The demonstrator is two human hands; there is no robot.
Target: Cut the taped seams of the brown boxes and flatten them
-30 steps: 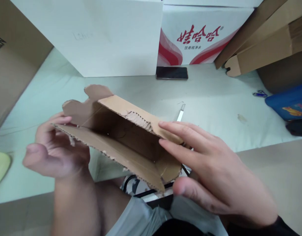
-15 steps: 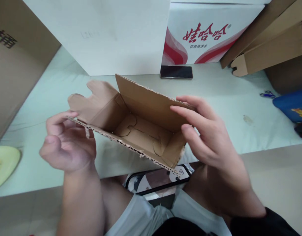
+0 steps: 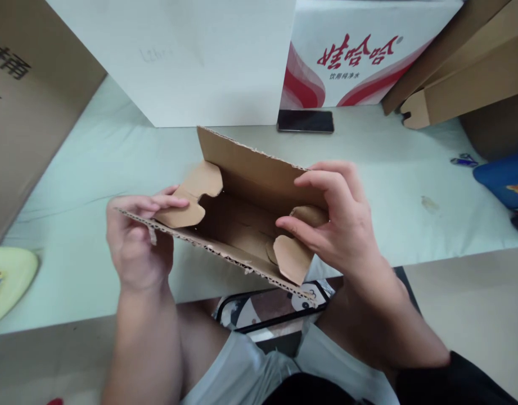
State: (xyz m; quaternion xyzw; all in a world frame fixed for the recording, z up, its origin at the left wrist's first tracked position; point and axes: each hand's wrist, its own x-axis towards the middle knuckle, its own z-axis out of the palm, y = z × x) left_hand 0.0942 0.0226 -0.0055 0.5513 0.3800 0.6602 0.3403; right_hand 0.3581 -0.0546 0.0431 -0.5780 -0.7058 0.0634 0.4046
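An open-topped cardboard box (image 3: pixel 250 152) is held tilted between my two hands, above the front edge of the pale green surface. My left hand (image 3: pixel 140 242) grips its left end, the fingers lying over the left end flap (image 3: pixel 187 211), which is folded inward. At the other end, my right hand (image 3: pixel 338 208) has thumb and fingers bent around the right side, with the thumb by the right end flap (image 3: pixel 293 260), also folded in. The near long edge (image 3: pixel 229 259) is torn and ragged. Inside, the interlocking bottom is partly hidden by shadow and flaps.
A phone (image 3: pixel 305 121) lies before a white box (image 3: pixel 178 62) and a red-and-white carton (image 3: pixel 360 62). Brown cardboard boxes stand left (image 3: pixel 35 112) and right (image 3: pixel 478 79). A yellow-green plate-like item (image 3: pixel 14 259) sits at left, a blue container (image 3: pixel 505 174) at right.
Both end flaps are now folded into the box; the left one stood outward before. My left hand has moved right and over its flap, and my right thumb has moved inward.
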